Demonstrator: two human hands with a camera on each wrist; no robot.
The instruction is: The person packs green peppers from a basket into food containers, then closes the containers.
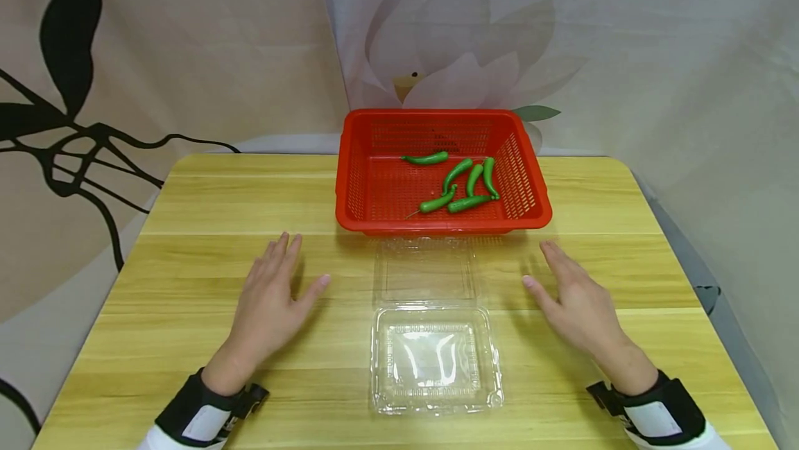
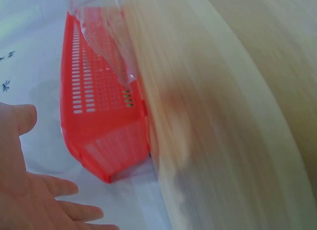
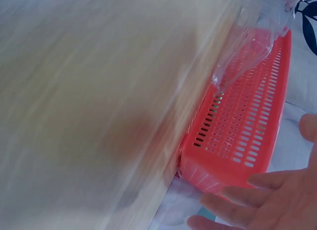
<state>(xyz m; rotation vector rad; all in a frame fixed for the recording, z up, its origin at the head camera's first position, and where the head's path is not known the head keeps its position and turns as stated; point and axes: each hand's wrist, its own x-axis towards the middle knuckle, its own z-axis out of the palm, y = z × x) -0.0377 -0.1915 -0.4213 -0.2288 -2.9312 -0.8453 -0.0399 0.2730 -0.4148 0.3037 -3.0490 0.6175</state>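
Observation:
My left hand [image 1: 268, 304] hovers over the table left of a clear plastic clamshell box [image 1: 431, 360], fingers extended and thumb spread, holding nothing. On the other side of the box is my right hand [image 1: 577, 304], also with straight fingers and nothing in it. The box lies with its lid [image 1: 426, 271] folded back toward a red plastic basket [image 1: 351, 179]. Inside the basket are several green chili peppers [image 1: 469, 203], loosely scattered toward its right half. Both wrist views show spread fingers and the basket's slotted side, with the clear plastic overlapping it.
The light wooden table [image 1: 299, 401] has rounded far corners. Behind it hangs a pale cloth [image 1: 250, 41] printed with a flower and black branches. A black strap with a white patch wraps each wrist.

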